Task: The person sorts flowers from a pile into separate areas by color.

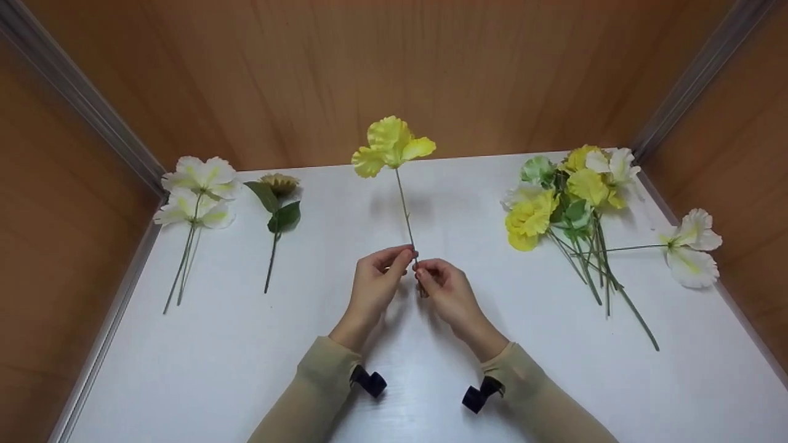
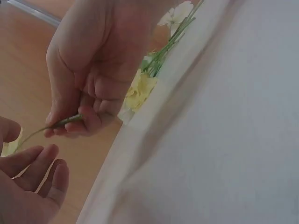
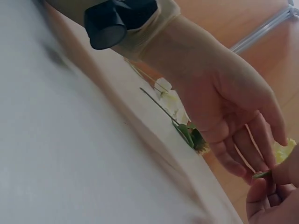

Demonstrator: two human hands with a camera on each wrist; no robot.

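Observation:
A yellow flower (image 1: 389, 144) with ruffled petals stands up above the table, its thin stem (image 1: 403, 206) slanting down to both hands. My right hand (image 1: 452, 295) pinches the lower stem between thumb and fingers; the left wrist view shows the green stem end (image 2: 72, 121) held at the fingertips of that right hand (image 2: 93, 65). My left hand (image 1: 377, 280) is just above it, fingertips right at the stem. In the right wrist view the left hand (image 3: 229, 98) has its thumb spread from loosely extended fingers, with part of the yellow petals (image 3: 284, 150) behind.
Two white flowers (image 1: 200, 178) lie at the table's left, beside a flower with dark green leaves (image 1: 285, 215). At the right is a pile of yellow, white and green flowers (image 1: 526, 218); a white flower (image 1: 692, 261) points right. Wooden panels (image 1: 492, 74) border the white table (image 1: 203, 369).

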